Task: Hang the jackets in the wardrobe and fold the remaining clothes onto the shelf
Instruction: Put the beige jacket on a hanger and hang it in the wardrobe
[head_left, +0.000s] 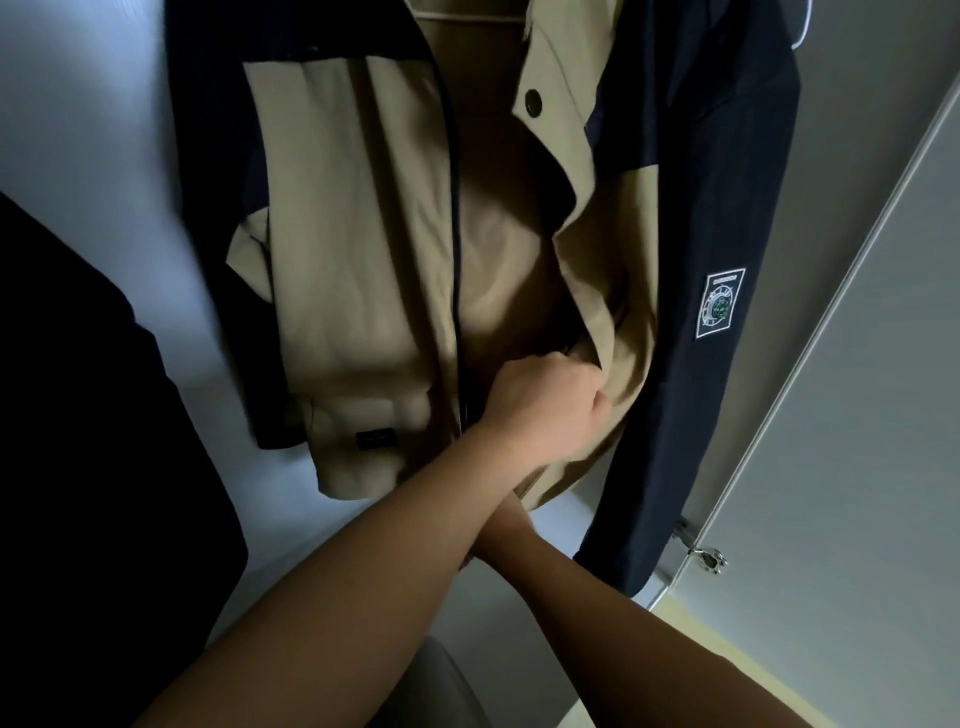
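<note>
A beige and navy jacket hangs open-fronted on a white hanger inside the wardrobe. A square badge is on its navy sleeve at the right. My left hand reaches up from the lower left and grips the beige front edge of the jacket's right panel, low down near the zip. My right arm comes in from the lower right and passes under my left forearm. Only my right hand's wrist end shows below the jacket hem; its fingers are hidden.
A dark garment fills the left edge of the view. The grey wardrobe door stands open at the right, with a metal hinge low on it. The pale wardrobe wall lies behind the jacket.
</note>
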